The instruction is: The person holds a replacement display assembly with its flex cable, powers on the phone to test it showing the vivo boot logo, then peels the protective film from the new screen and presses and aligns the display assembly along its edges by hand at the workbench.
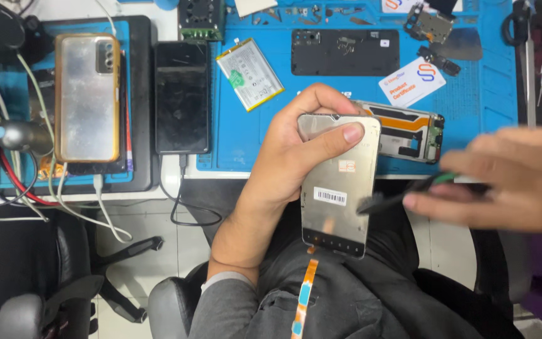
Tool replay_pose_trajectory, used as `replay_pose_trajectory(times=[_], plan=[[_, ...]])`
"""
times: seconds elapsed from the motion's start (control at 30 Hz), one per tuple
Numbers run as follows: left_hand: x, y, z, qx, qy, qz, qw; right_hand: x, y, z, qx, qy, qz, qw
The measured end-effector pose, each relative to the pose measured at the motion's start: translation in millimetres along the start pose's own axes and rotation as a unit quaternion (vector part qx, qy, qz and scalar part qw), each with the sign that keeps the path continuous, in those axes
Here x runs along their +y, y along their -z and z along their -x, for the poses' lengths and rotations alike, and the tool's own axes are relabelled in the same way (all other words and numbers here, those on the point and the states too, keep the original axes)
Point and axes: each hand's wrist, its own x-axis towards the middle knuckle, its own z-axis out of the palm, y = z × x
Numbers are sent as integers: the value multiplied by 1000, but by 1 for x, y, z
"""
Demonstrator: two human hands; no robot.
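Note:
My left hand (293, 147) grips a phone display panel (337, 188) by its top, back side up, silver with a small barcode sticker; an orange flex ribbon (304, 295) hangs from its lower edge over my lap. My right hand (509, 176), blurred by motion, holds a small dark brush with a green handle (403, 196); its bristle tip touches the panel's right edge. Behind the panel, a phone frame with an orange strip (409, 129) lies on the blue mat (478, 94).
On the mat lie a battery (249, 73), a black back cover (345, 52), a white card (412, 81) and small parts. To the left lie a black phone (182, 97) with a cable and a phone in a clear case (88, 97). Wires trail at far left; screwdrivers stand at right.

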Motion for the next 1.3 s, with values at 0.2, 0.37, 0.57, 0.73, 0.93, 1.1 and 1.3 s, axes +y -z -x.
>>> replay_pose_trajectory(times=[0.2,0.37,0.57,0.73,0.93,1.1,1.3], plan=[[-5,0,-1,24,5,-21,999,19,6,29,-4,-366,-306,879],[-6,2,-2,37,-7,-63,997,19,0,-10,12,-304,7,952],[-6,1,-1,50,-11,-62,997,-8,-14,-11,39,-36,45,998],[-8,0,4,31,-45,-40,998,90,-45,65,120,-399,10,909],[-18,-3,7,3,-103,-34,994,96,-66,80,89,-447,202,867],[-25,-6,10,12,-74,-16,997,44,-26,6,170,-414,1,894],[-28,-12,10,36,-114,-80,990,19,3,-71,164,-339,-365,851]])
